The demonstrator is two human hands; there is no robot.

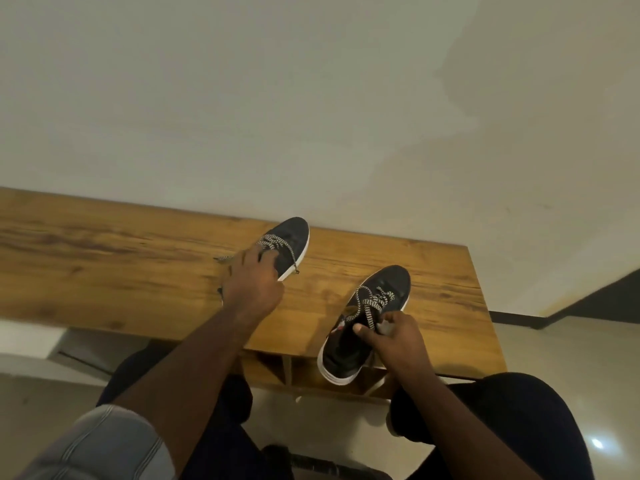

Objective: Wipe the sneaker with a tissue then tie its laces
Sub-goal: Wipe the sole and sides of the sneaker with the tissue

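My left hand (254, 278) covers the heel half of the far sneaker (289, 239), so I can't see its collar or tell whether my fingers grip it or only rest on it. My right hand (391, 336) hides the right side of the near sneaker (363, 327), and something pale and blurred shows between thumb and fingers; I can't tell if it is tissue or a lace end. The table (104, 258) runs out of view at the left edge. My sleeve (104, 445) and both knees are cut off along the bottom edge, where a dark object sits too blurred to identify.
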